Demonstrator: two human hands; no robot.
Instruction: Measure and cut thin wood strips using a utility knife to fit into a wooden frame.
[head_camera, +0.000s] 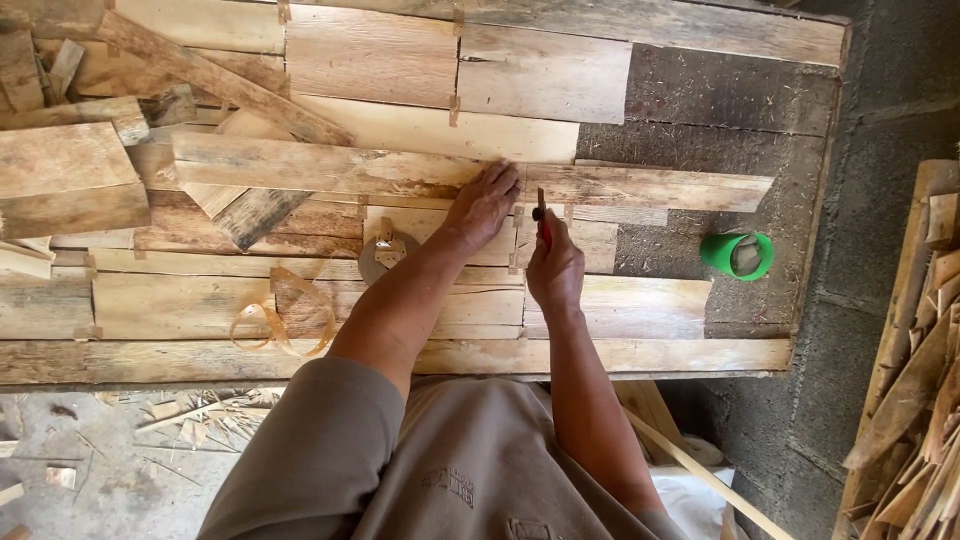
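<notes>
Plank under our hands, marking at mid-length

Plank is the long, rough board lying across the wooden workbench, and we judge the work on it to be at an early stage. It looks whole; we see no cut in it and cannot make out any line on its face. Around it the bench carries plenty of other boards and offcuts, some stacked at the far left, so we judge that much timber is left to handle.

Our left hand lies flat, fingers spread, pressing on the plank near its middle. Our right hand is closed around a thin red marking tool, held upright with its tip at the plank's near edge, just beside the left hand. Whether it is a pencil or a small blade we cannot tell.

A stack of thin wood strips leans at the right, off the bench.

Smaller things come next: curled wood shavings sit on the near boards, and a round grey metal piece lies beside our left forearm.

As for packages, labels and signs, we find only a green cup lying on its side on the dark right end of the bench, well apart from the hands. No label or sign shows.
</notes>
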